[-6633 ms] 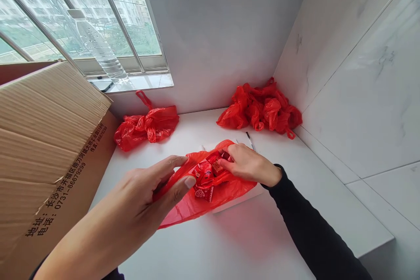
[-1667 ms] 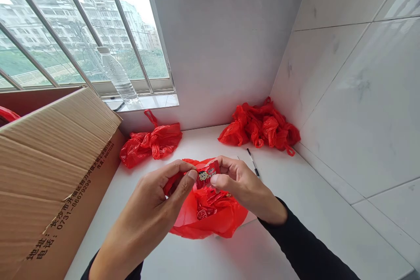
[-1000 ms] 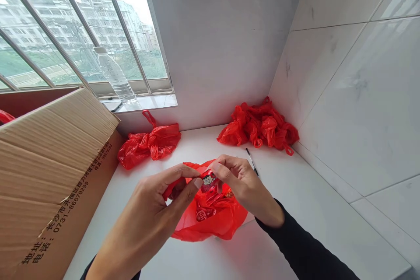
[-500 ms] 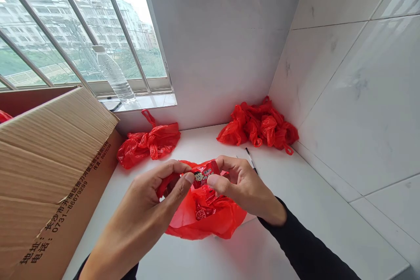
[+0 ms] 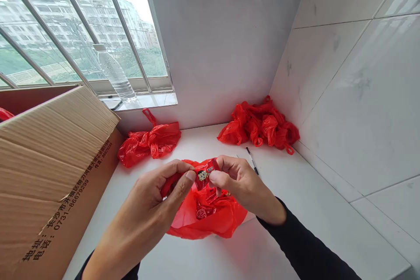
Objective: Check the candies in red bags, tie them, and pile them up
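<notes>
A small red candy packet (image 5: 202, 175) with a cartoon face on it is pinched between my two hands. My left hand (image 5: 160, 201) grips its left end with thumb and forefinger, and some red material shows inside the curled fingers. On the other end, the thumb and fingers of my right hand (image 5: 241, 183) are closed. Right below lies an opened red plastic bag (image 5: 226, 223) on the white table (image 5: 164, 258). Several similar red packets (image 5: 205, 211) rest inside that bag, partly hidden by my hands.
Tied red bags lie at the back left (image 5: 154, 140) and in the back right corner (image 5: 262, 124). A pen (image 5: 252, 161) is beyond my right hand. An open cardboard box (image 5: 59, 153) stands at left. On the windowsill are a water bottle (image 5: 114, 74) and a dark flat object (image 5: 112, 104).
My right thumb has shifted slightly on the packet and now covers more of its printing. Both hands still hold it over the bag.
</notes>
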Tool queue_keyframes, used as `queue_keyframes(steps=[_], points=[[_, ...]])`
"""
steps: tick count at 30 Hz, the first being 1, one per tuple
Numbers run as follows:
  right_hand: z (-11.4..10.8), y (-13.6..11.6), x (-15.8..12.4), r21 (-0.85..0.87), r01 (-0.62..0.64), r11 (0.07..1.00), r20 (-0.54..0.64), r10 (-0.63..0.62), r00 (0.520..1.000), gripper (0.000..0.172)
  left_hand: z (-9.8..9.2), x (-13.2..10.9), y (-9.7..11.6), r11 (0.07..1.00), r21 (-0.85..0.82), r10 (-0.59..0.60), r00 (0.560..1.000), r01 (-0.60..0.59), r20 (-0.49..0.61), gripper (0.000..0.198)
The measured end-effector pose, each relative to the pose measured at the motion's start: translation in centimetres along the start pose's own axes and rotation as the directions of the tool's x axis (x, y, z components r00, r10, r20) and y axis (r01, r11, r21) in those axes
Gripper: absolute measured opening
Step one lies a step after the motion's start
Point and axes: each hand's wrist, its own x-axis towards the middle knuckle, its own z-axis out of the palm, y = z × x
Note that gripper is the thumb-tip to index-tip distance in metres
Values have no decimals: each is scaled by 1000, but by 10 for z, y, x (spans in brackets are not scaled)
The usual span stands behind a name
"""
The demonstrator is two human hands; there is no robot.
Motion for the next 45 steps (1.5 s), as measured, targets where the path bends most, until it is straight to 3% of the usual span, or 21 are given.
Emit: queue_keyframes(steps=[5,13,21,26,32,35,39,43,45], points=[[1,0,1,8,46,999,21,-46,999,21,0,-2,1,1000,-20,-14,1000,14,1,16],[2,-6,-1,38,102,994,13,-102,995,46,0,-3,3,998,-18,-67,998,67,13,22],[1,-7,0,31,88,996,16,-89,996,43,0,-1,0,998,44,-49,999,48,8,33],[-9,-6,0,-75,68,995,-27,-70,997,25,-1,2,-2,997,68,-41,999,42,-17,36],[-27,-8,2,-201,83,976,-68,-99,993,24,-4,-5,0,991,55,-114,988,121,-107,50],[-30,-5,3,-346,36,937,-39,-53,998,23,-5,-10,2,991,49,-121,984,128,-128,49],[-25,6,7,-571,19,821,-7,-28,1000,15,-5,-11,1,998,56,-25,998,28,-59,42],[-19,32,10,-713,120,691,140,-27,990,11,-1,-8,-1,1000,17,-12,1000,12,-4,37],[-16,52,11,-752,188,632,232,-14,973,20,0,-8,-2,1000,12,-19,1000,19,10,39]])
